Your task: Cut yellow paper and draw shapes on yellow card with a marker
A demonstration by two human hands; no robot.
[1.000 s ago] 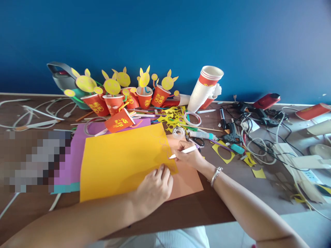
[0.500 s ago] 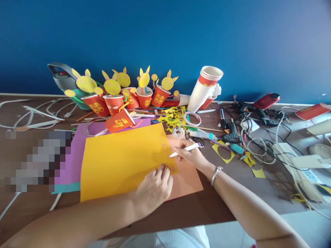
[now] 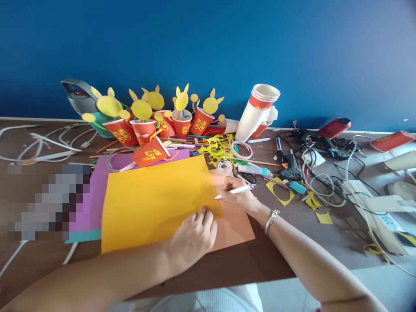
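Note:
A white marker pen [image 3: 239,189] with a purple end is pinched in my right hand [image 3: 235,195]. Its tip sits over the right edge of a yellow-orange sheet of paper [image 3: 146,203], where faint round outlines are drawn. My left hand [image 3: 196,229] rests on that sheet's lower right corner with its fingers curled in, and no object shows in them. Under the yellow sheet lie a peach sheet [image 3: 238,229] on the right and a purple sheet [image 3: 94,190] on the left. A teal edge [image 3: 82,235] shows below the purple one.
Red paper cups [image 3: 201,120] with yellow rabbit-like figures stand along the blue wall. Near them are a tipped red cup [image 3: 151,152], a tall cup stack [image 3: 253,117] and yellow paper scraps [image 3: 216,149]. Glue guns [image 3: 290,171], cables and a power strip [image 3: 386,216] crowd the right.
My right hand and the marker have shifted slightly right, with the pen lying a little flatter. My left hand stays put on the paper.

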